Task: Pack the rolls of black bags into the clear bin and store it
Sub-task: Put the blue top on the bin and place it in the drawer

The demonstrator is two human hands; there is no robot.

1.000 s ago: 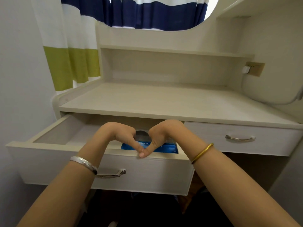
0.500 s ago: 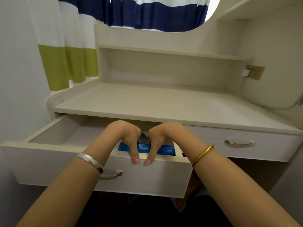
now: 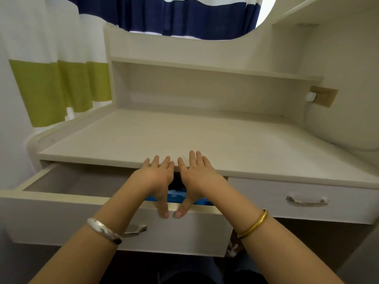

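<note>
The left drawer (image 3: 61, 214) of a pale wooden desk stands pulled out. Inside it, a blue-labelled item (image 3: 176, 195) with a dark shape behind it shows between my hands; most of it is hidden, and I cannot tell whether it is the clear bin. My left hand (image 3: 159, 177) and my right hand (image 3: 196, 176) hover side by side above the drawer's right part, palms down, fingers spread. Their fingertips reach the desk top's front edge and their thumbs point down over the drawer's front rim. Neither hand holds anything.
The desk top (image 3: 184, 136) lies bare, with a shelf (image 3: 205, 70) above it. A second drawer (image 3: 307, 199) on the right is closed. A striped curtain (image 3: 57, 83) hangs at the left; a wall socket (image 3: 322, 96) is at the right.
Both hands have opened from curled fists with thumbs touching to flat, spread palms, and lifted up toward the desk edge. The view has moved closer to the desk.
</note>
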